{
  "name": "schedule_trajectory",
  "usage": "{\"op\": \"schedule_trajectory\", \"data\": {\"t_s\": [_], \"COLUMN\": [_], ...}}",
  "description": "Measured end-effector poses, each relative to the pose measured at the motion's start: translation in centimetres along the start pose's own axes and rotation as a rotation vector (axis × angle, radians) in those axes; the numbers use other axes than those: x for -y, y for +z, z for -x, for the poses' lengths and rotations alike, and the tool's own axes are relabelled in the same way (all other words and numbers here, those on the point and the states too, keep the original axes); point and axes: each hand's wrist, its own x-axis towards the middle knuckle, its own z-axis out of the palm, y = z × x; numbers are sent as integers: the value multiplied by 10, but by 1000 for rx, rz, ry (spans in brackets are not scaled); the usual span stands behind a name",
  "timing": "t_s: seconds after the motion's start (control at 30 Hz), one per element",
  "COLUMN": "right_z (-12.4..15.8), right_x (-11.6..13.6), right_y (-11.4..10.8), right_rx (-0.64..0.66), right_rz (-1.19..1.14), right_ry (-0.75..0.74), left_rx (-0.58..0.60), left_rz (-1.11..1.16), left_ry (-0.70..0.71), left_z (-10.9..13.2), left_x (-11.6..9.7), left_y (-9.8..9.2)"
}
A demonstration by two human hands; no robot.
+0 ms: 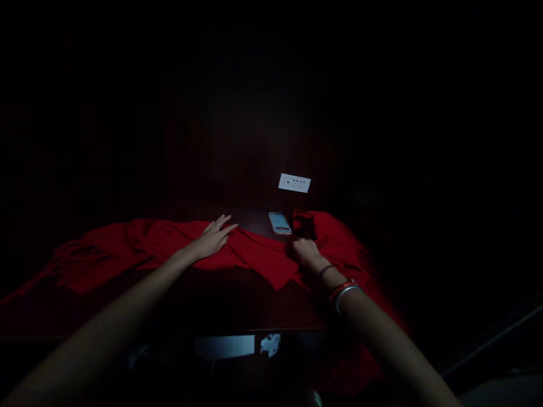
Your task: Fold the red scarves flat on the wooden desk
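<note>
A red fringed shawl (165, 240) lies spread across the dark table, its tassels at the left end and its right part hanging over the edge. My left hand (212, 240), with a ring on one finger, rests on the shawl's middle, fingers stretched and spread. Toward the right, my right hand (306, 251) is closed on the shawl near a bunched fold; its fingertips are partly hidden. Bracelets (345, 291) circle my right wrist and forearm. Just beyond my right hand lies a phone (280, 223) with a lit screen.
A white socket panel (294, 182) is behind the table. The table's front edge (237, 330) runs below my hands. Underneath stand a pale flat box-like thing (224, 346) and a patterned light object (270, 345). Darkness hides most of the surroundings.
</note>
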Motion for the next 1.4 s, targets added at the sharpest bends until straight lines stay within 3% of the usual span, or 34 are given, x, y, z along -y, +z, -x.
{"op": "schedule_trajectory", "data": {"t_s": [0.13, 0.23, 0.37, 0.5, 0.57, 0.67, 0.73, 0.87, 1.0, 1.13, 1.27, 1.33, 1.4], "right_z": [4, 13, 26, 39, 45, 51, 51, 47, 49, 59, 56, 50, 46], "right_x": [8, 27, 51, 56, 54, 48, 38, 0, -31, -15, 8, 3, -12], "right_y": [-15, -39, -62, -68, -69, -72, -76, -81, -75, -51, -24, -21, -28], "right_rx": [-259, -435, -424, -324, -313, -370, -404, -310, -182, -224, -53, -14, -64], "right_rz": [-228, -492, -587, -476, -391, -230, -132, -36, -141, -266, -53, -38, -92], "right_ry": [10, -187, -467, -588, -579, -508, -431, -283, -195, -221, -222, -217, -187], "left_rx": [-84, -131, -157, -353, -330, -107, -60, -164, -321, -275, -289, -339, -380], "left_rz": [58, 114, 204, 251, 260, 313, 367, 454, 523, 547, 492, 466, 441], "left_ry": [131, 167, 181, 59, 48, 118, 133, 60, -209, -258, -278, -336, -407], "left_z": [-2, -2, 1, 2, 3, 2, 2, -2, -6, -5, -3, -3, -4], "left_x": [-23, -45, -64, -70, -73, -77, -78, -69, -55, -52, -48, -43, -36], "left_y": [-1, -4, -7, -11, -12, -12, -12, -18, -26, -25, -23, -26, -29]}}
